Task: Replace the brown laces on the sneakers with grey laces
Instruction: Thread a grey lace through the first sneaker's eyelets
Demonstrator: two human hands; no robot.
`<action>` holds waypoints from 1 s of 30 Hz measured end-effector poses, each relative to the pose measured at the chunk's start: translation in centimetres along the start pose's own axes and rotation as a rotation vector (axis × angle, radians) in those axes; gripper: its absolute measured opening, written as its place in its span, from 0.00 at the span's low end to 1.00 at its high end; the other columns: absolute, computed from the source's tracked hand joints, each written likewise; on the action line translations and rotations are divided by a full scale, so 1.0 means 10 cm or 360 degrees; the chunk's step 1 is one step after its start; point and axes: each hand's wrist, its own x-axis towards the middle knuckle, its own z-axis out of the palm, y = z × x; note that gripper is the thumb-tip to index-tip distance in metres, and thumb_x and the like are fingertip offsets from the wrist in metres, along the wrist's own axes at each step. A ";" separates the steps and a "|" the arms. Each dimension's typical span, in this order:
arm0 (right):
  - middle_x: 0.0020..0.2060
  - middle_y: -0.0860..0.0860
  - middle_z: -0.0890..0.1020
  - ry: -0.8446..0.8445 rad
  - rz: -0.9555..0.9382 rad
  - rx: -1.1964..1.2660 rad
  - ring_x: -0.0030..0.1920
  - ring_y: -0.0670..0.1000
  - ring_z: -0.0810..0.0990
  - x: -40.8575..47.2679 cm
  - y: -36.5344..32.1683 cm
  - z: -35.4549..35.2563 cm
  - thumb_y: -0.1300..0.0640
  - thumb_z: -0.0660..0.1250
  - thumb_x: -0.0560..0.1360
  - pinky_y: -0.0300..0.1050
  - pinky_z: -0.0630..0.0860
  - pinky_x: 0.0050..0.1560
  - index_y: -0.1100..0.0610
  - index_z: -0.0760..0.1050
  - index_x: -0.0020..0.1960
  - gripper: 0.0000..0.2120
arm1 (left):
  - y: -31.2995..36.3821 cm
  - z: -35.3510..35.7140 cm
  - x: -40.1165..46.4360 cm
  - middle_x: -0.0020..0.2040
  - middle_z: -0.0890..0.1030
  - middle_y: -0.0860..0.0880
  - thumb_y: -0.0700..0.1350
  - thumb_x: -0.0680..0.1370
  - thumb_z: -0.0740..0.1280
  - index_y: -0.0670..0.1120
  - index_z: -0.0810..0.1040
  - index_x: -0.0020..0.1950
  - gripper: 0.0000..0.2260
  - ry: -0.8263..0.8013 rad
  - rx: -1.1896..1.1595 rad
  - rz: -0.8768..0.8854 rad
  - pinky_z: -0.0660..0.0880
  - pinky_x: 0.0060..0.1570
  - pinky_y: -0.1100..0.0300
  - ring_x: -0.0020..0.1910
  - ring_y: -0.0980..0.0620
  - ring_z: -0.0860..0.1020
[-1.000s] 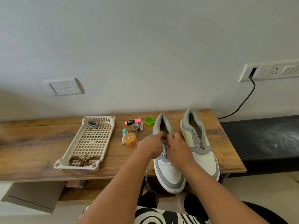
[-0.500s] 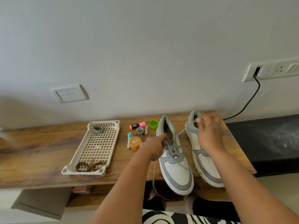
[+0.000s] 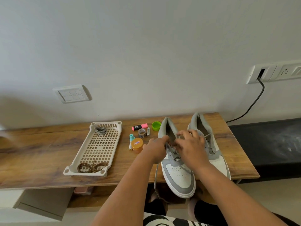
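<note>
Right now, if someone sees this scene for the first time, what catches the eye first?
Both hands, left hand and right hand, meet over the left sneaker at the table's front edge, working its grey lace. To the left, a cream basket holds coiled brown laces at its near end.

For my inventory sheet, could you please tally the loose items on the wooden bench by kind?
Grey-and-white sneakers: 2
Lace bundles, grey and brown: 2
Beige perforated plastic tray: 1
Pink highlighter: 1
Green cap: 1
Tape roll: 1
Orange jar: 1
Batteries: 2
Teal cap: 1
Total: 12
</note>
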 end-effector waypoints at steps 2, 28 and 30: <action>0.59 0.45 0.77 0.0062 0.0028 0.0016 0.65 0.53 0.65 0.03 0.03 -0.04 0.54 0.69 0.75 0.55 0.61 0.59 0.48 0.82 0.44 0.04 | 0.00 0.00 0.00 0.58 0.77 0.46 0.34 0.76 0.57 0.54 0.67 0.63 0.20 -0.0003 -0.0008 0.0008 0.71 0.61 0.40 0.60 0.44 0.71; 0.45 0.39 0.78 0.0101 0.0223 0.0721 0.53 0.47 0.72 0.21 0.24 -0.33 0.53 0.77 0.69 0.46 0.66 0.53 0.47 0.84 0.41 0.03 | -0.07 0.01 0.08 0.57 0.76 0.45 0.33 0.77 0.60 0.55 0.68 0.56 0.17 0.0066 -0.0040 0.0057 0.78 0.54 0.51 0.51 0.46 0.77; 0.45 0.42 0.79 -0.0118 0.0218 0.0753 0.52 0.48 0.76 0.22 0.38 -0.47 0.53 0.78 0.68 0.42 0.68 0.50 0.46 0.81 0.41 0.06 | -0.08 0.02 0.10 0.57 0.76 0.44 0.32 0.77 0.60 0.52 0.69 0.60 0.18 0.0059 -0.0042 0.0063 0.77 0.53 0.54 0.52 0.47 0.76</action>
